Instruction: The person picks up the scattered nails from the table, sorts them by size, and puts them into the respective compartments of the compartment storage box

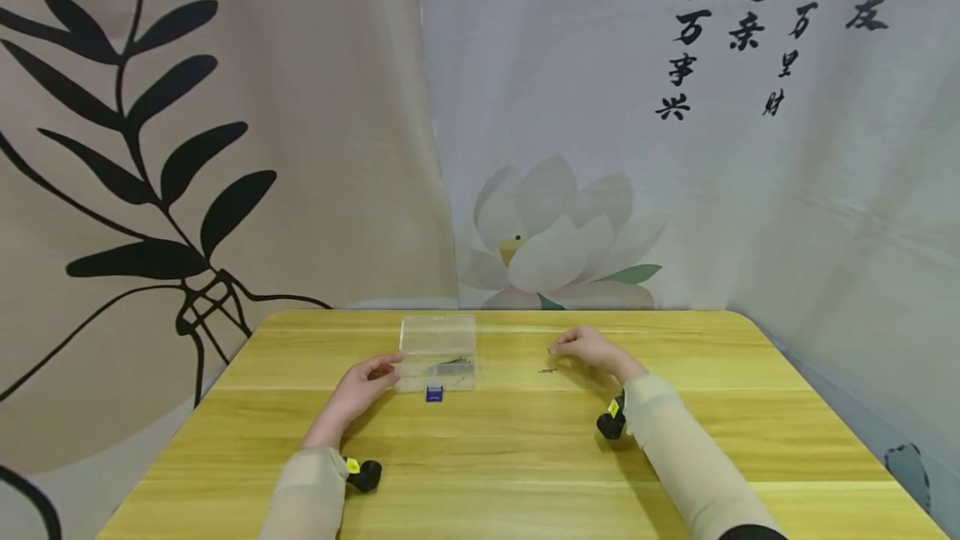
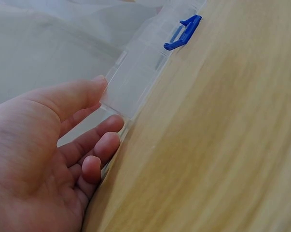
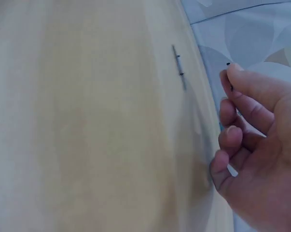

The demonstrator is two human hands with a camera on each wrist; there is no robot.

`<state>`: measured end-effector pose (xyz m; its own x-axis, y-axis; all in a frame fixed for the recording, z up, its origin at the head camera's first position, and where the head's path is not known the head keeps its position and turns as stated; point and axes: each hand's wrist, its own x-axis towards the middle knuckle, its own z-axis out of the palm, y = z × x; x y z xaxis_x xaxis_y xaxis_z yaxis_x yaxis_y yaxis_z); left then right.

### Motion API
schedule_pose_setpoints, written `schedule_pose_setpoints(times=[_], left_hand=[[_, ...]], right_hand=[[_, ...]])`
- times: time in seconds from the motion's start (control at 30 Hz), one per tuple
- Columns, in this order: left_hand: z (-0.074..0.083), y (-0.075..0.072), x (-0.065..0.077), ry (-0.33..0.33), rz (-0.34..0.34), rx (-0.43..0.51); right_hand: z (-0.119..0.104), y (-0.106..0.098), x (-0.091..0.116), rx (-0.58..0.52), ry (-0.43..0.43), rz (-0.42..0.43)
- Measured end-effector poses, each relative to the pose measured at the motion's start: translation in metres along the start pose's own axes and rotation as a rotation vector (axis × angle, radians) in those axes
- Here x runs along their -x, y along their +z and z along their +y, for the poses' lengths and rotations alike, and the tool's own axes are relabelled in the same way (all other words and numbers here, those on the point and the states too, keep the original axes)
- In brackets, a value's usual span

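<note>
A clear plastic box (image 1: 438, 334) stands with its lid raised on the table, left of the middle. Thin dark pieces (image 1: 453, 362) lie inside it. My left hand (image 1: 362, 390) holds the box's left end; in the left wrist view the thumb is at the upper edge and curled fingers are at the lower corner. A blue latch (image 2: 185, 35) hangs on the box's front. My right hand (image 1: 591, 348) is raised a little above the table, pinching a tiny dark-ended pin (image 3: 228, 64) between thumb and forefinger, mostly hidden. Near it lies a thin metal pin (image 3: 179, 66) with dark collars.
The wooden table (image 1: 487, 457) carries the box and pin near its far edge. A printed cloth (image 1: 360, 148) hangs right behind it. Each wrist wears a small black camera (image 1: 364, 476).
</note>
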<state>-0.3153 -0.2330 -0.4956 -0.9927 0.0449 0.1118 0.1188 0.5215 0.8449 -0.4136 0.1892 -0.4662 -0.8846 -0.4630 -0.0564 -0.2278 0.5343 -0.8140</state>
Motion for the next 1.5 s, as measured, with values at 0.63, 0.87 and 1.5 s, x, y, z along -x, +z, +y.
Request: schedule_pose_setpoints(times=[0.63,0.87,1.5], left_hand=[[0.000,0.001,-0.001,0.003,0.003,0.009],[0.002,0.000,0.000,-0.002,0.003,0.016],[0.004,0.000,0.003,0.000,0.012,0.029]], right_hand=[[-0.042,-0.007,-0.025,-0.029,-0.094,0.051],[-0.054,0.000,-0.028,-0.020,-0.113,0.047],[-0.068,0.035,-0.037,-0.102,-0.179,0.015]])
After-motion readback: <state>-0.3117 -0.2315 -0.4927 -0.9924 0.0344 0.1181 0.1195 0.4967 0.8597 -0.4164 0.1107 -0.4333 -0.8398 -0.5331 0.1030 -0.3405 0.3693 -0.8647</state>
